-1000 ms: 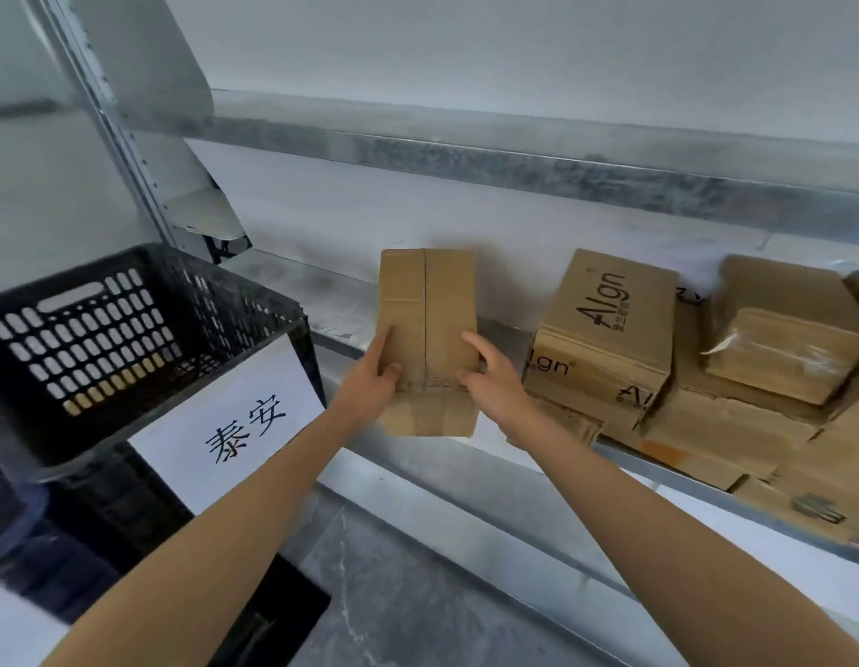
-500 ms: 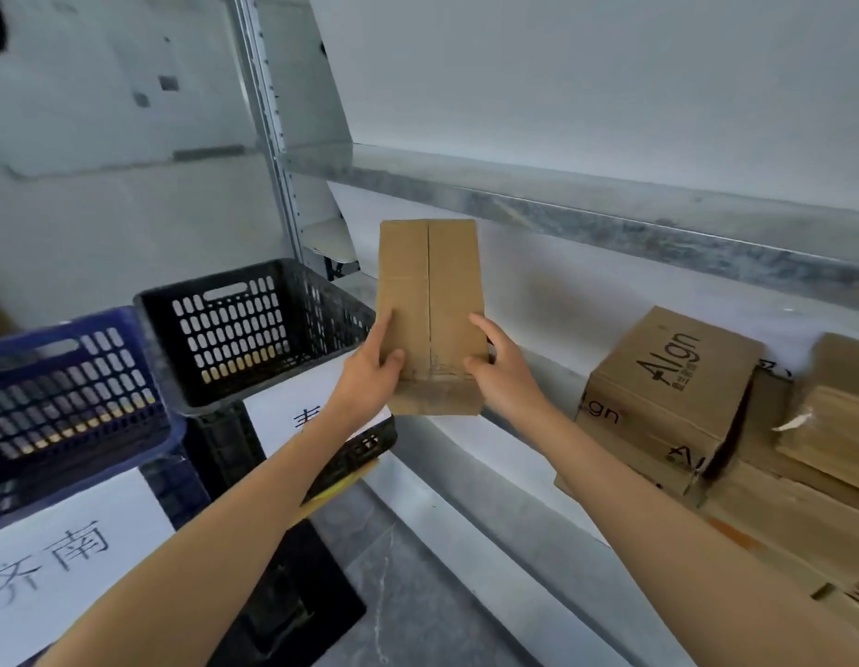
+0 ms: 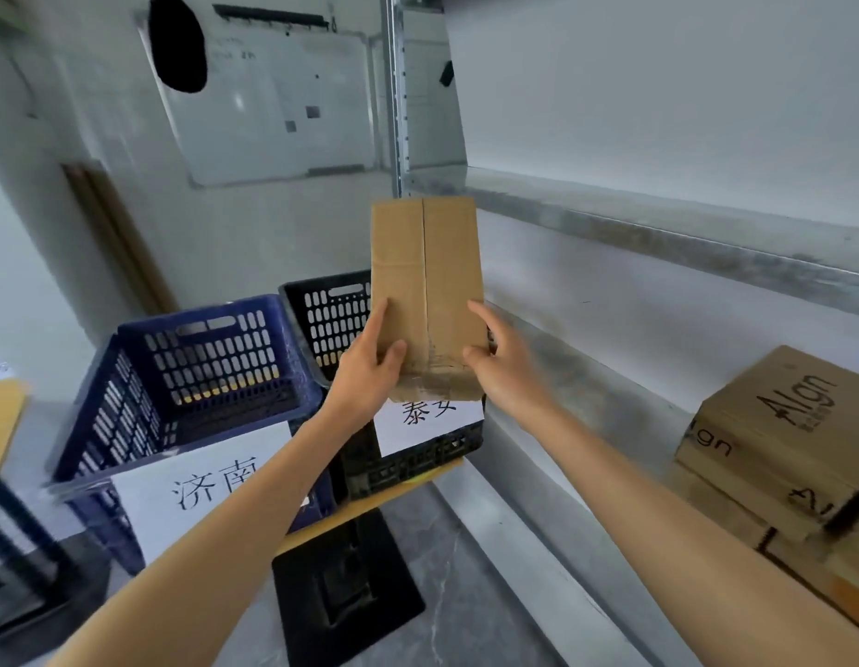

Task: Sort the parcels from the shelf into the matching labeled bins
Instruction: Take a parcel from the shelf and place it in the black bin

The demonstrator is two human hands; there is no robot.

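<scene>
A plain brown cardboard parcel point(image 3: 427, 281) stands upright in the air in front of me, its taped seam facing me. My left hand point(image 3: 369, 373) grips its lower left edge and my right hand point(image 3: 502, 363) grips its lower right edge. Behind and below the parcel sits a black slotted bin point(image 3: 328, 315) with a white label reading 泰安 point(image 3: 427, 423). To its left is a blue slotted bin point(image 3: 196, 358) labelled 济南 point(image 3: 206, 488). More cardboard parcels, one printed "Algn" point(image 3: 778, 426), lie on the metal shelf point(image 3: 586, 392) at the right.
A second shelf board point(image 3: 658, 223) runs above the parcels. The bins rest on a yellowish board over a black stand point(image 3: 345, 584) on the grey floor. A whiteboard point(image 3: 273, 103) hangs on the far wall. Another dark bin edge shows at the lower left.
The view has swung left, away from the shelf toward the bins. The parcel, held in both hands, now hovers over the black bin, and the blue bin has come fully into view.
</scene>
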